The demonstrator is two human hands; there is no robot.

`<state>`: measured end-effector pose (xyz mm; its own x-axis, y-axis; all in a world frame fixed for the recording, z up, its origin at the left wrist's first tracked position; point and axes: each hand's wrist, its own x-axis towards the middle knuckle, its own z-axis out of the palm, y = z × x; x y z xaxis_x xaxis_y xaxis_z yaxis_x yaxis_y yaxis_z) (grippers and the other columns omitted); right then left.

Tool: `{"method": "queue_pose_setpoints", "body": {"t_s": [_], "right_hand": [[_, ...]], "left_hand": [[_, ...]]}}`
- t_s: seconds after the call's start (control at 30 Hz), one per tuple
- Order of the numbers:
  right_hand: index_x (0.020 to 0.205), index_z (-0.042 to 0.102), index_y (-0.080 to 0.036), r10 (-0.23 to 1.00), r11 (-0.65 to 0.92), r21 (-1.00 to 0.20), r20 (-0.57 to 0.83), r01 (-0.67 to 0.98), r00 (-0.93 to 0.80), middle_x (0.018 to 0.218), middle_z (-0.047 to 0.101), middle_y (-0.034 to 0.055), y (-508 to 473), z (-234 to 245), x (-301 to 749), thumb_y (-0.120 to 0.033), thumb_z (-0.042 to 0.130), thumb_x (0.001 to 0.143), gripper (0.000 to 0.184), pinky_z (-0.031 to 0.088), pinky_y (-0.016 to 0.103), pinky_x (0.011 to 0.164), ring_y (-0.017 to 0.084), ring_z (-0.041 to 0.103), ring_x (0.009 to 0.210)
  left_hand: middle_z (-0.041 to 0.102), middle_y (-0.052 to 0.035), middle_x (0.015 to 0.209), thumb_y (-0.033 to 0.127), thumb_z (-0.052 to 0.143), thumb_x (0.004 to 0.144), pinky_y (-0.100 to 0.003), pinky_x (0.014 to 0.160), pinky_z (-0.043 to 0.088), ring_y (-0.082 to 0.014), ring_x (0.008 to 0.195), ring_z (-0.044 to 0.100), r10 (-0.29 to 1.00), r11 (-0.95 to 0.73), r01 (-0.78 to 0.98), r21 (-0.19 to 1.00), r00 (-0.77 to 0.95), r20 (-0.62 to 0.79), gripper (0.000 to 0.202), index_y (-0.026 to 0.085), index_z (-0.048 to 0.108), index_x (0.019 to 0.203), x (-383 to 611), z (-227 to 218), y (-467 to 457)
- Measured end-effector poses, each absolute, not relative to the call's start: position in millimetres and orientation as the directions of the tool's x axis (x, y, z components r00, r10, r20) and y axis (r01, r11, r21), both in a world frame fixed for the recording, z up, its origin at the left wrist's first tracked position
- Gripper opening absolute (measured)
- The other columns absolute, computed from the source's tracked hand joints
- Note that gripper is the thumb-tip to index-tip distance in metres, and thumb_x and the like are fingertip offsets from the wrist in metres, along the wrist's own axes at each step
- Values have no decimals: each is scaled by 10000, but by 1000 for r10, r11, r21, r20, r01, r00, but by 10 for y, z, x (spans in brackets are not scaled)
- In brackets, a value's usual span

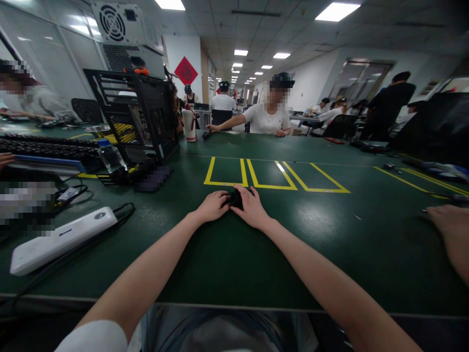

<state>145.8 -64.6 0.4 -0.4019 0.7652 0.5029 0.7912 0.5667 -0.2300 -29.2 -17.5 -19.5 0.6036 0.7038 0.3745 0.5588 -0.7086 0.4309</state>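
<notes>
Both my hands meet over a small black object (236,198) on the green tabletop (234,259), just in front of yellow tape outlines (273,187). My left hand (213,205) grips its left side with bent fingers. From the right, my right hand (252,208) curls round it with thumb and fingers. Much of the object is hidden by the fingers, so its kind cannot be made out.
A white power strip (66,239) with a black cable lies at left. Behind it stand a bottle with a blue cap (112,155) and an open black computer case (137,115). A co-worker's hand (449,234) rests at the right edge. Another person (269,117) sits opposite.
</notes>
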Motion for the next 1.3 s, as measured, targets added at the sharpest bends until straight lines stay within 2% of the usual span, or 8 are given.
{"method": "queue_pose_setpoints", "body": {"t_s": [0.1,0.2,0.27,0.43,0.7,1.0,1.17,1.3], "right_hand": [[1256,252,-182,805,518,-270,476,812,-355,1259,443,107,-583,7,1463,-352,475,766,565,190,457,1020,232,413,1171],[1254,261,-166,895,398,-362,354,843,-270,1220,471,128,-499,19,1493,-420,468,762,591,324,426,929,249,475,1093],[1258,261,-164,931,336,-390,273,858,-241,1213,475,134,-460,34,1515,-463,466,754,621,369,407,872,259,487,1063],[1272,246,-175,958,266,-405,211,875,-193,1244,446,136,-513,83,1518,-500,463,741,659,361,425,854,291,465,1064],[1275,234,-200,957,278,-440,200,854,-209,1195,472,121,-922,83,1515,-488,459,749,641,344,408,861,252,476,1048],[1273,229,-185,973,220,-451,169,865,-159,1193,472,131,-1111,143,1423,-487,450,749,644,345,423,865,255,486,1049],[1256,265,-164,937,335,-423,241,842,-252,1154,502,130,-1424,157,1129,-445,448,751,606,357,412,857,255,484,1046],[1244,296,-150,930,359,-431,236,828,-281,1148,511,128,-1655,180,1161,-363,468,738,575,356,403,879,240,485,1054]], "left_hand": [[440,-94,1188,316,452,800,-442,956,283,-267,1127,370,699,-714,621,323,612,369,302,195,518,1069,-279,-237,-206],[429,-109,1158,378,460,795,-463,892,315,-295,1091,356,773,-602,760,244,479,416,376,210,476,1132,-255,-222,-297],[440,-120,1078,409,443,800,-430,839,352,-281,1008,392,810,-528,824,204,416,414,386,181,494,1106,-238,-189,-367],[446,-108,996,389,383,835,-359,785,379,-218,874,427,816,-534,830,159,457,354,357,144,539,1042,-238,-125,-469],[464,-94,1111,415,280,870,-369,820,373,-219,990,427,807,-587,767,261,528,264,427,198,426,1208,-359,-97,-764],[398,-112,1258,416,304,867,-423,923,346,-264,1131,358,786,-606,789,104,574,229,467,183,357,1269,-678,28,-1371],[403,-120,1273,373,277,884,-417,937,355,-247,1131,369,785,-608,782,137,566,252,457,141,334,1274,-692,22,-1587],[434,-127,1251,260,267,891,-406,931,365,-233,1113,399,713,-693,710,125,648,267,388,108,376,1231,-482,83,-1768]]}}
